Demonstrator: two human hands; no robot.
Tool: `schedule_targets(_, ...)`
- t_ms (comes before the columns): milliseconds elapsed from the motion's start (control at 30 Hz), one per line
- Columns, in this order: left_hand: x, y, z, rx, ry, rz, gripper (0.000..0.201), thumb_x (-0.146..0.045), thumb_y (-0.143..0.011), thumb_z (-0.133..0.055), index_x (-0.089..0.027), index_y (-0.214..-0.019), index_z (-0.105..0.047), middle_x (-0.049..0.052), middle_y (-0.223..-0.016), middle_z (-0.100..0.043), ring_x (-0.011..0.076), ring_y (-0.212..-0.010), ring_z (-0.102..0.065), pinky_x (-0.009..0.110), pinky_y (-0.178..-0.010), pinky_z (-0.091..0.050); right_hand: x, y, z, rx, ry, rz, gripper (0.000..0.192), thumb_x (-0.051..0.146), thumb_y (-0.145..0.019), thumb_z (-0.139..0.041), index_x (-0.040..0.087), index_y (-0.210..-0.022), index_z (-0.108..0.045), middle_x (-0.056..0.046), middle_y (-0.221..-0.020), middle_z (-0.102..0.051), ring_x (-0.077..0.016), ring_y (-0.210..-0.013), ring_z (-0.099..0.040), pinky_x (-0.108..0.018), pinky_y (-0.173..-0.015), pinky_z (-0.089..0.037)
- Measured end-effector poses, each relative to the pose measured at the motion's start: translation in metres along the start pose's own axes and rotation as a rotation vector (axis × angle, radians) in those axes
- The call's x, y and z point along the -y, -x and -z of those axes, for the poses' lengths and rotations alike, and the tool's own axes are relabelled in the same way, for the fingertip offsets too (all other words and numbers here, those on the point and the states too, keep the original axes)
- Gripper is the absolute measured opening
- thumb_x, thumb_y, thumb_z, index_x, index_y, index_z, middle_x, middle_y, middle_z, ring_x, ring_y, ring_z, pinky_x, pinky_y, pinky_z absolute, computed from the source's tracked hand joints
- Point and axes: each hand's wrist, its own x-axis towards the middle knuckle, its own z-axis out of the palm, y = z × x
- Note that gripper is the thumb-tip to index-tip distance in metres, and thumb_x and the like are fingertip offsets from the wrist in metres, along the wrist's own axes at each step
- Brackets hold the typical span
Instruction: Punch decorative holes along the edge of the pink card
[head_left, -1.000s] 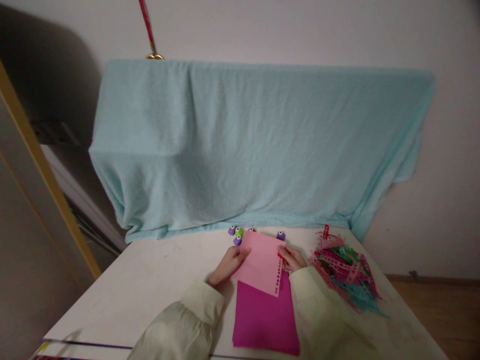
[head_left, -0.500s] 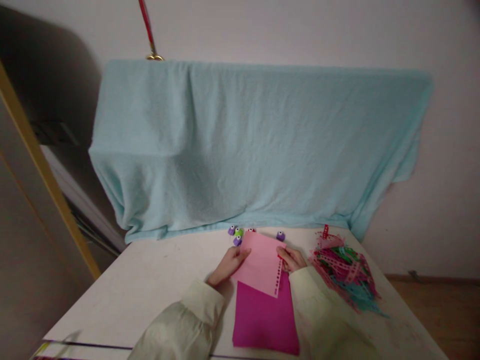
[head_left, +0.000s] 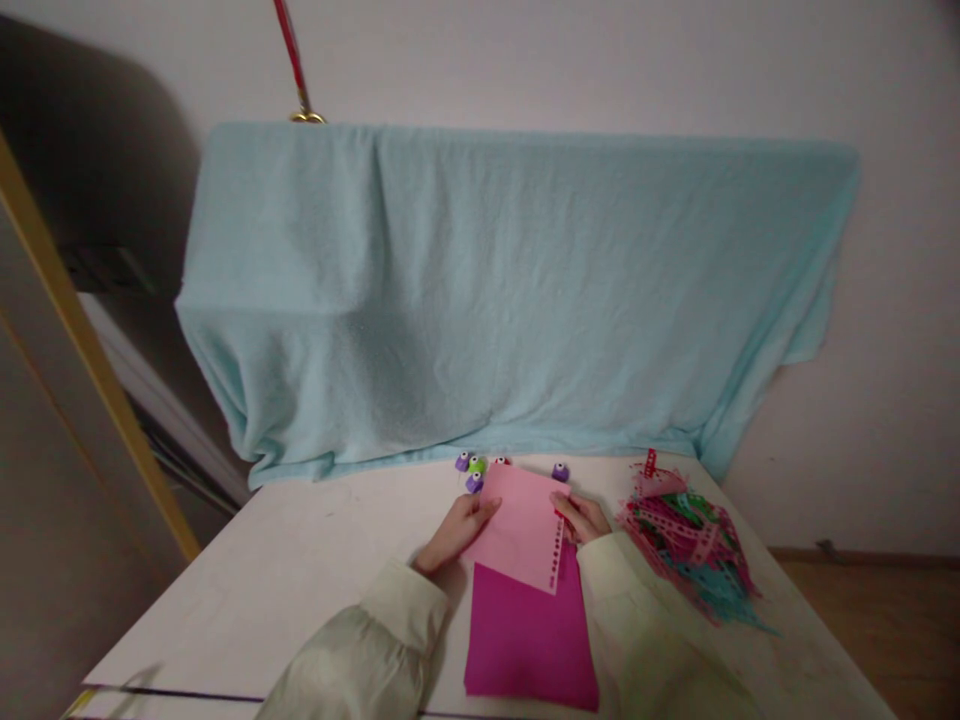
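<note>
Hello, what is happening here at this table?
A person in pale sleeves holds a light pink paper sheet over a darker magenta sheet on the white table. The left hand steadies its left edge; the right hand is at the right edge, which has a row of punched holes. Small punches and paper scraps lie nearby.

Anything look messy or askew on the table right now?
The light pink sheet lies tilted across the magenta sheet, held by the left hand and right hand. A loose heap of punched paper strips sprawls at the right.
</note>
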Motion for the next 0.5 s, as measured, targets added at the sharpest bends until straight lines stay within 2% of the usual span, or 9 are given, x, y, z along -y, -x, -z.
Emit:
schedule_targets(267,-0.01,0.003,0.002,0.02,0.004,0.011,0.063,-0.07,-0.076,-0.049,-0.009,-0.076,-0.065,0.009,-0.064,-0.064,0.0207,-0.063,-0.057,0.028,-0.054,-0.042,0.008,0.0,0.002,-0.038,-0.089,0.019,0.052,0.069,-0.058,-0.07,0.018,-0.064,-0.058,0.007,-0.041,-0.037,-0.0048,-0.034,-0.023,-0.025,-0.038,-0.009)
schedule_targets(500,0.002,-0.001,0.0,0.038,0.065,0.046,0.063,-0.069,-0.075,-0.052,-0.008,-0.08,-0.064,0.009,-0.072,-0.066,0.0191,-0.063,-0.058,0.026,-0.054,-0.042,0.005,-0.003,0.005,-0.096,-0.104,0.033,0.055,0.069,-0.06,-0.069,0.019,-0.054,-0.046,0.007,-0.041,-0.034,-0.0041,-0.035,-0.022,-0.024,-0.038,-0.008)
